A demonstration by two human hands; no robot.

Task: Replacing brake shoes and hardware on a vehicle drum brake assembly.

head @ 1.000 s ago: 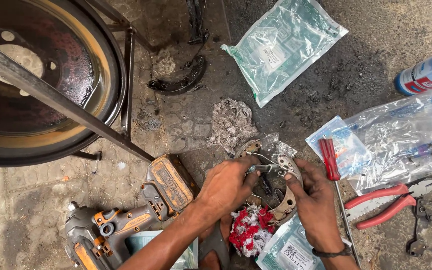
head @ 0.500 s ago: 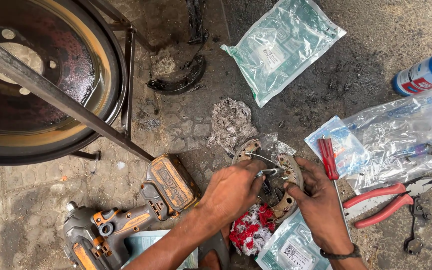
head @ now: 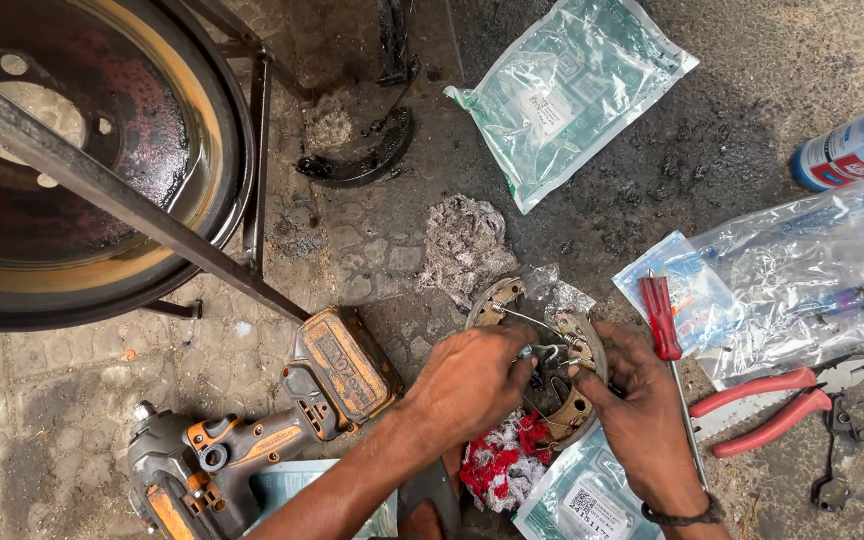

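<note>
large rusty round metal drum [head: 82, 160] top left on a steel stand | clear plastic bag with pale rectangular label [head: 567, 95] top centre | crumpled clear bags [head: 802, 270] right | blue spray can with white label [head: 857, 148] far right | curved metal brake shoe assembly with springs [head: 552, 350] on ground, centre | left hand [head: 472, 380] fingertips pinching a spring hook | right hand [head: 637, 395] fingers curled around assembly's edge

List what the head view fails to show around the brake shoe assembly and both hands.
- Lower half of the brake shoe assembly: covered by the left hand and right hand.
- Spring ends: too small to tell whether they are hooked.
- Red and white rag: partly under the left hand.
- Cordless drill: cut off by the bottom edge.
</note>
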